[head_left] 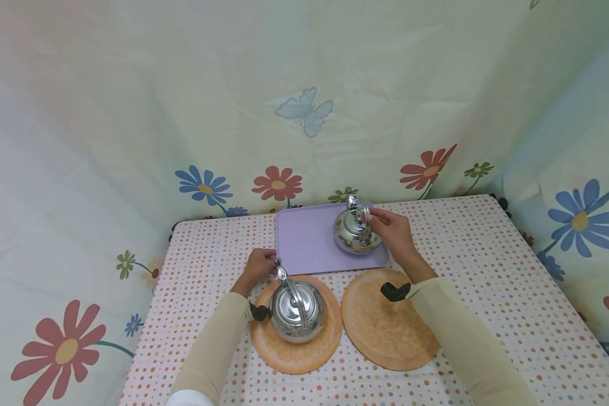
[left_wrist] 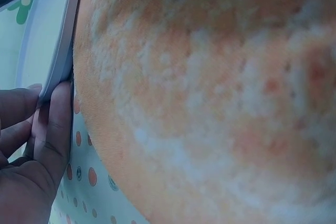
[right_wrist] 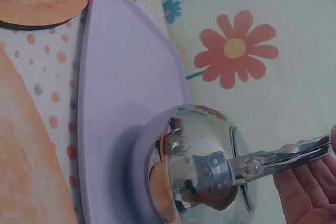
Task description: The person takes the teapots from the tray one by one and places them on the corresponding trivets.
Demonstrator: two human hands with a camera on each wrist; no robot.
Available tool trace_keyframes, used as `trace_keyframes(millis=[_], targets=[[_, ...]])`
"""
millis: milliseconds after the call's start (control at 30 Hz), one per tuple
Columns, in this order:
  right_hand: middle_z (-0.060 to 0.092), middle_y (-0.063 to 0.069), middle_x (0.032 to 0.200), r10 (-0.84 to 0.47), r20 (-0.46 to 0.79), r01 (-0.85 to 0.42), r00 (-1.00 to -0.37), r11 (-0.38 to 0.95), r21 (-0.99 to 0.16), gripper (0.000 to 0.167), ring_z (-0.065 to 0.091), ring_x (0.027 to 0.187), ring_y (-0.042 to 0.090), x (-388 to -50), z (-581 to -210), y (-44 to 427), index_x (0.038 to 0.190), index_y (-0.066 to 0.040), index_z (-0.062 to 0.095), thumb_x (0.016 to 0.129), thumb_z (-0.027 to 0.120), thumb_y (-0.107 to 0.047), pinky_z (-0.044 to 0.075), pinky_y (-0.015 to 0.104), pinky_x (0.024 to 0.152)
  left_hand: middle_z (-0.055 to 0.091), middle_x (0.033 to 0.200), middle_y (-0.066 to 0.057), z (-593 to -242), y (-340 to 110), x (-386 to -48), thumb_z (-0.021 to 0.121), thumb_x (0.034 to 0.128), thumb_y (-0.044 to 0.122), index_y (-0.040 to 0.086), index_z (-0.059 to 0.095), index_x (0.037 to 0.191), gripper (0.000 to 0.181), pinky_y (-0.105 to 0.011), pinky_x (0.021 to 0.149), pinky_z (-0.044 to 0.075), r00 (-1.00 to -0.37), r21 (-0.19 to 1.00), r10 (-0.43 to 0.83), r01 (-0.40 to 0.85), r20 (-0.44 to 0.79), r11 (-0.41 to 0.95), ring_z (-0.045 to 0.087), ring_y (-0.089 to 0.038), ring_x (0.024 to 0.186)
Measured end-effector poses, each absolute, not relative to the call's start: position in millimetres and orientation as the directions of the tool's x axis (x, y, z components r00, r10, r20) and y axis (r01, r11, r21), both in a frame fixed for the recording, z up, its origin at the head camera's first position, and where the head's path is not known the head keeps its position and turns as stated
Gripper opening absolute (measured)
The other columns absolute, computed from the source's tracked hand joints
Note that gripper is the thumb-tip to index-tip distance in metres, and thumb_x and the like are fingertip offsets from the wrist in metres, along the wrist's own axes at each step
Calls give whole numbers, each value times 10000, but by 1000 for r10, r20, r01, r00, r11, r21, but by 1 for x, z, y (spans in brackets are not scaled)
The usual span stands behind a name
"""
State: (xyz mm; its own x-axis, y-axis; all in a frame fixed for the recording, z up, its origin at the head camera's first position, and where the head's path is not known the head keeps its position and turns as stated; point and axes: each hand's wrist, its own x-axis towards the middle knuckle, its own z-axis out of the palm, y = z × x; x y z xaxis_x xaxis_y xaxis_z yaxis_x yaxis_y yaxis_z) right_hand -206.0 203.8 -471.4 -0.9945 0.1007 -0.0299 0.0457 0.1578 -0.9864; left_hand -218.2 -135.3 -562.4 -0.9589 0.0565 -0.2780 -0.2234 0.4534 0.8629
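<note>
A lilac tray (head_left: 304, 242) lies at the back of the table. My left hand (head_left: 259, 266) pinches its front left corner, thumb on top and a finger below, as the left wrist view shows. My right hand (head_left: 393, 231) grips the raised handle of a shiny metal kettle (head_left: 357, 232) at the tray's right end. Whether the kettle's base touches the tray I cannot tell. A second metal kettle (head_left: 296, 310) stands on the left round mat (head_left: 294, 361), in front of my left hand and beside its wrist.
Right of that mat lies another round, bread-patterned mat (head_left: 380, 332), partly under my right forearm. A dotted cloth (head_left: 198, 282) covers the table. Behind it hangs a flowered curtain (head_left: 223, 113), close to the tray's back edge.
</note>
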Motion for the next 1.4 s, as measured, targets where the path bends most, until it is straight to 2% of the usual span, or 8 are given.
trace_keyframes(millis=[100, 200, 433, 533, 700, 1000, 1400], targets=[[613, 226, 1221, 78, -54, 64, -995, 131, -989, 454, 607, 1137, 204, -209, -473, 204, 1351, 43, 521, 974, 606, -197, 502, 351, 953, 619, 895, -139, -563, -136, -218, 596, 887, -46, -106, 630, 1162, 284, -272, 591, 580, -958, 862, 56, -227, -282, 453, 650, -172, 650], [602, 228, 1235, 66, -83, 90, -994, 106, -990, 481, 593, 1161, 226, -209, -472, 203, 1371, 47, 492, 975, 605, -200, 478, 385, 981, 623, 909, -142, -563, -136, -218, 618, 894, -20, -98, 625, 1177, 293, -271, 604, 580, -956, 859, 57, -231, -287, 456, 655, -180, 673], [609, 232, 1232, -4, -118, 117, -993, 100, -988, 476, 620, 1115, 163, -212, -468, 203, 1350, 75, 504, 993, 573, -231, 488, 342, 972, 620, 937, -149, -564, -136, -218, 576, 878, -53, -104, 612, 1204, 332, -269, 606, 583, -958, 860, 50, -231, -284, 455, 658, -184, 685], [664, 205, 1139, -58, -123, 118, -991, 83, -990, 421, 651, 1038, 140, -217, -467, 203, 1282, 115, 550, 1003, 552, -200, 509, 337, 941, 619, 934, -145, -564, -136, -218, 557, 869, -68, -100, 617, 1204, 342, -268, 597, 582, -958, 856, 38, -235, -284, 461, 656, -180, 675], [711, 64, 954, -77, -172, 169, -982, 38, -985, 398, 677, 917, 101, -223, -467, 204, 1265, 145, 546, 1002, 550, -154, 529, 323, 906, 620, 928, -141, -563, -135, -219, 590, 877, -50, -91, 625, 1190, 318, -266, 602, 580, -953, 844, 24, -256, -303, 471, 652, -177, 677], [715, -19, 857, -76, -173, 170, -982, 54, -984, 390, 674, 852, 51, -222, -467, 207, 1242, 162, 554, 1005, 544, -148, 559, 232, 803, 644, 916, -165, -561, -133, -217, 635, 883, -28, -113, 631, 1152, 282, -269, 611, 586, -959, 859, 44, -228, -278, 459, 656, -180, 661], [717, 13, 897, -102, -120, 117, -988, 34, -993, 424, 693, 875, 100, -211, -456, 217, 1279, 164, 522, 998, 558, -153, 563, 273, 819, 611, 891, -135, -560, -134, -217, 624, 890, -34, -99, 645, 1100, 221, -262, 609, 581, -956, 858, 51, -236, -290, 457, 642, -164, 667]])
